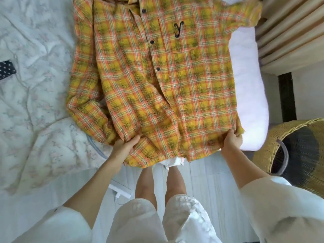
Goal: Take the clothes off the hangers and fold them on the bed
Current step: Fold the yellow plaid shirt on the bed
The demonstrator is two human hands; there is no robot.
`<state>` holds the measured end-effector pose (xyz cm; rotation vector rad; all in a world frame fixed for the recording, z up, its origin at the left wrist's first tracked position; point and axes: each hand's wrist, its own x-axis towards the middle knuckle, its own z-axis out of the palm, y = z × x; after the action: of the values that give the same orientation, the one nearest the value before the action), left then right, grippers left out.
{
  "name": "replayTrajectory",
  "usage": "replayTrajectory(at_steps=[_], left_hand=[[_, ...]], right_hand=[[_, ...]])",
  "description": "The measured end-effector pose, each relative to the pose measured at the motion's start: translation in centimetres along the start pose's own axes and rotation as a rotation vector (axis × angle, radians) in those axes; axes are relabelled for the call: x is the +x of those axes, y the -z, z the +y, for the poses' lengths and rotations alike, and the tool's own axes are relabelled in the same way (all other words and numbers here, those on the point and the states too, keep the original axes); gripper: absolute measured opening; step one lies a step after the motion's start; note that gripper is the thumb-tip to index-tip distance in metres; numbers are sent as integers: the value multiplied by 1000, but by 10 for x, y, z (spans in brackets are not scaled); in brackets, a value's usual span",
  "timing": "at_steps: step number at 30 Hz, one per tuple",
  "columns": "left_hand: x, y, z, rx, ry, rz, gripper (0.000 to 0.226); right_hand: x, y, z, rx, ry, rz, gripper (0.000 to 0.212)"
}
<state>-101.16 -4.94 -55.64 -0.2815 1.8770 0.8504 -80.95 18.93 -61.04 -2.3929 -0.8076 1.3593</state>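
A yellow and orange plaid shirt (157,76) lies front up and buttoned on the bed (249,95), collar at the far end, its hem hanging over the near edge. One sleeve lies folded down along its left side, the other stretches out to the upper right. My left hand (125,146) grips the hem at the lower left corner. My right hand (231,141) grips the hem at the lower right corner. No hanger shows in the shirt.
A crumpled white floral duvet (35,85) covers the bed's left part, with a dark dotted cloth (7,69) at the far left. A wicker basket (294,151) stands on the floor at the right. Beige curtains (289,28) hang at the upper right.
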Motion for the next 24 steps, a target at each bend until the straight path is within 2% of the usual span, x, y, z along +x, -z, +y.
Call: replayTrajectory(at_steps=[2,3,5,6,8,11,13,16,18,20,22,24], left_hand=[[-10,3,-8,3,70,-233,21],[-15,3,-12,6,71,-292,20],[-15,3,-22,-65,28,-265,24],[-14,3,-26,-113,5,-221,25],[-10,2,-32,-128,-36,-138,26],[-5,-2,-39,21,10,-62,25],[-3,-2,-40,50,75,-85,29],[0,1,-40,161,121,-109,21],[0,5,-45,294,79,-64,28],[-1,7,-49,343,-4,35,41],[-6,7,-48,297,-127,142,28],[-9,6,-42,231,-218,211,20]], right_hand=[[-5,-1,-1,81,-184,-166,40],[-7,-2,0,109,-257,-267,39],[-15,-5,2,134,-299,-432,30],[-20,-8,3,135,-291,-455,24],[-23,-13,5,70,-231,-340,22],[-23,-10,6,-48,-125,-154,30],[-16,-4,13,-126,-83,-86,35],[-13,4,19,-286,-56,-39,37],[-18,3,20,-421,-85,-31,44],[-29,1,17,-624,-59,25,64],[-45,-4,15,-768,133,46,75],[-62,-14,13,-743,445,-3,63]])
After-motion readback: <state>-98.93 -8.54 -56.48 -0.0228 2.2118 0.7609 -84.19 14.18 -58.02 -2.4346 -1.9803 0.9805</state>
